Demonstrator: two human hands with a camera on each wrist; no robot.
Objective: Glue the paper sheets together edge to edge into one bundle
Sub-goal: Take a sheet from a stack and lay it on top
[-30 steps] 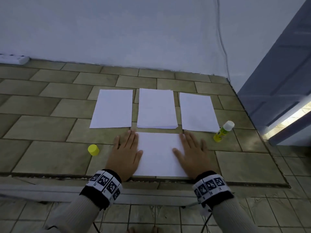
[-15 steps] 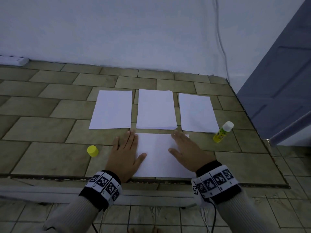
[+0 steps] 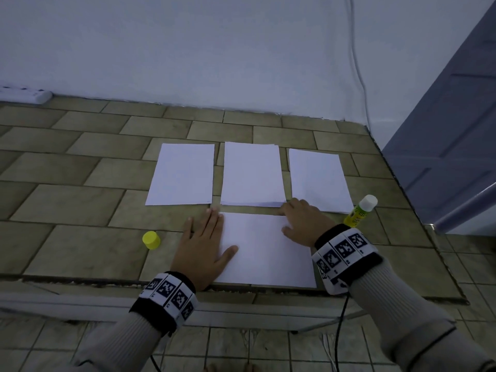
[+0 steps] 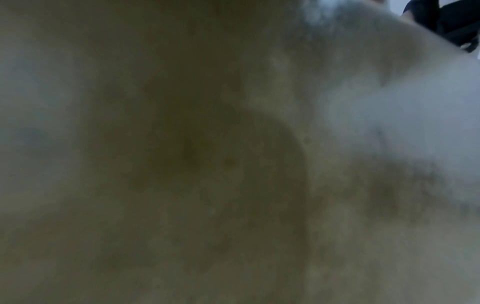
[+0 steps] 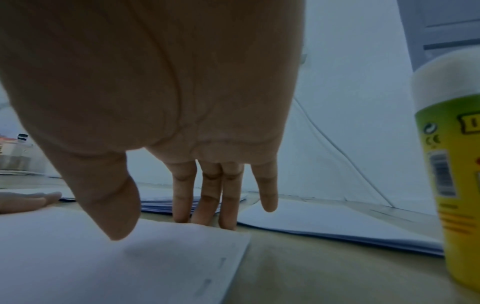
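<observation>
Bare tiles (image 3: 80, 208) left of the sheets hold only a yellow cap (image 3: 151, 240); a glue stick (image 3: 361, 210) stands right.

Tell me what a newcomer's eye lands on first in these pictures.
Four white papers on the tiled floor: three in a far row, one near sheet with the left hand flat on its left edge and the right hand at its far right corner. A glue stick stands at right; its yellow cap sits at left.
</observation>
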